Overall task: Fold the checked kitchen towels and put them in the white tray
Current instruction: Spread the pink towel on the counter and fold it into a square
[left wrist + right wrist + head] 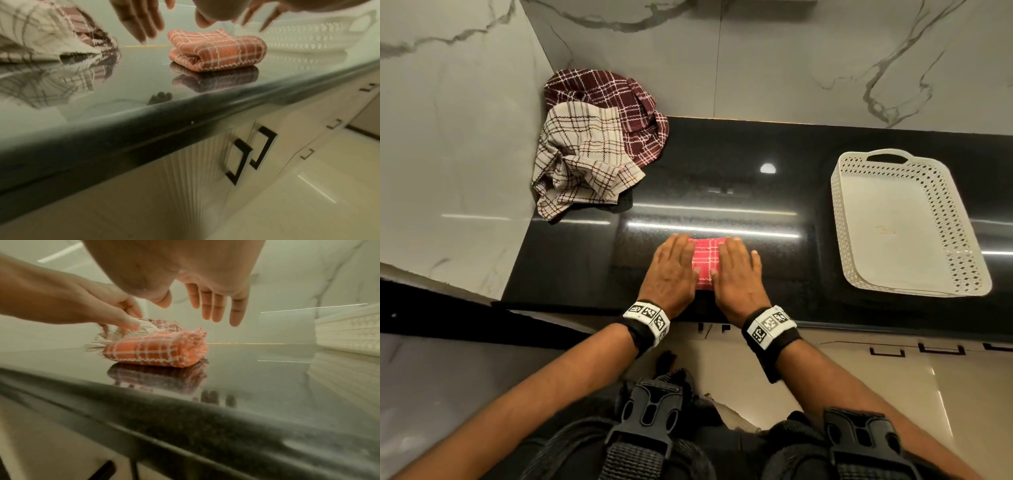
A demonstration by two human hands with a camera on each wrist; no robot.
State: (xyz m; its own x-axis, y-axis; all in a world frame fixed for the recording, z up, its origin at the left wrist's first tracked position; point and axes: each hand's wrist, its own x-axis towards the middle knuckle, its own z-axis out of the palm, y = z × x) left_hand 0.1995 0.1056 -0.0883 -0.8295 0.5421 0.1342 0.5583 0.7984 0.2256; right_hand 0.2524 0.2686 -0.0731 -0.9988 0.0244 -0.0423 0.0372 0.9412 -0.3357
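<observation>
**Ana:** Head view has both sets of fingers straight and flat. The left hand (674, 270) covers the left part of the pink folded towel (704, 263), the right hand (736, 274) the right part, with a strip of pink check showing between them.

**Ben:** From the wrist cameras, though, the fingers (216, 305) look spread and relaxed just above the cloth. They're holding nothing, and I can't tell whether they touch it.

**Ana:** Agreed. The towel (216, 50) is a compact bundle on the black desk (756, 192), near the front edge and directly under the hands. Its long axis looks to run away from the person, though the hands hide its sides.

**Ben:** Now the key relation: the white tray (893, 219) sits well apart to the right, with nothing in it. The right hand is nearer, so I'd expect the carry to go rightward across bare desk.

**Ana:** This fold looks finished to me. Far left in the corner, the beige towel (582, 164) lies crumpled on the maroon towel (626, 102), both unfolded, with a dark cloth (619, 204) peeking out beneath.

**Ben:** So one is ready and the pile is waiting.
</observation>
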